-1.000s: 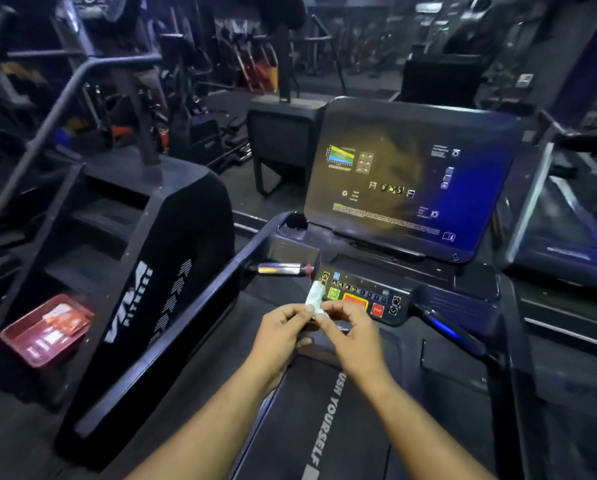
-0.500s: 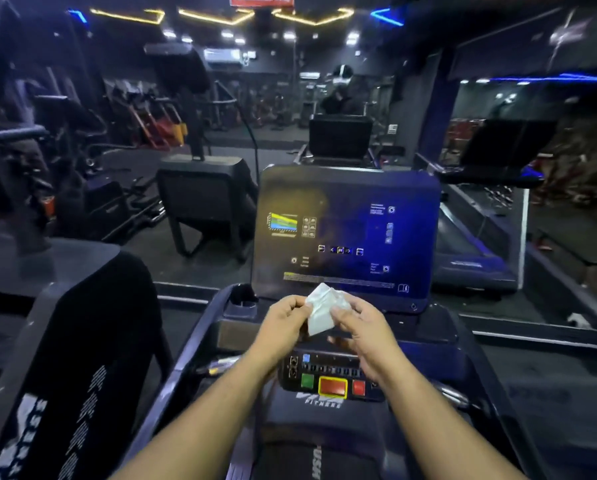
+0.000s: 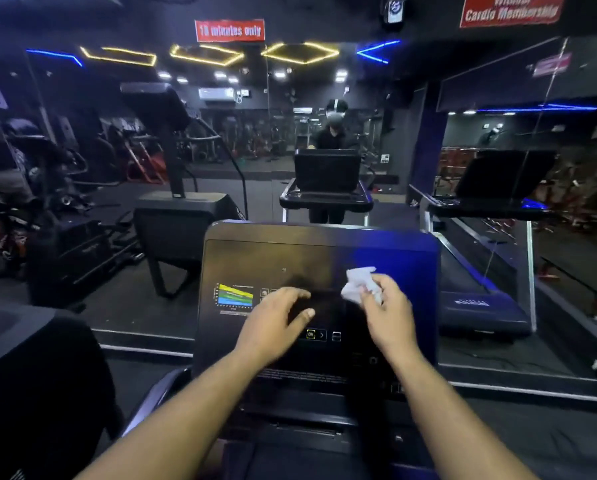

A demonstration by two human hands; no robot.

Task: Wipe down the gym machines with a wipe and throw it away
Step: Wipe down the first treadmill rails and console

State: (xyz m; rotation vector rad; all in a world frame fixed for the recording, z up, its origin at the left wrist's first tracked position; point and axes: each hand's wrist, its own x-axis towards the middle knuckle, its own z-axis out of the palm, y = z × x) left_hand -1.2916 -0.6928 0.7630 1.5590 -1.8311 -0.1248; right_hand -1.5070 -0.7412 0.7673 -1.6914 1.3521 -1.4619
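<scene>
Left hand hovers with loose, spread fingers and nothing in it before the dark glossy treadmill console screen, likely freed to steady. Just right of it, right hand pinches crumpled white wipe, bunched at its fingertips against the screen, probably for wiping.

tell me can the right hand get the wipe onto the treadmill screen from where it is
Probably yes. The right hand grips the crumpled wipe right in front of the treadmill screen, with nothing between them. The left hand hovers lower left, clear of that path.
</scene>
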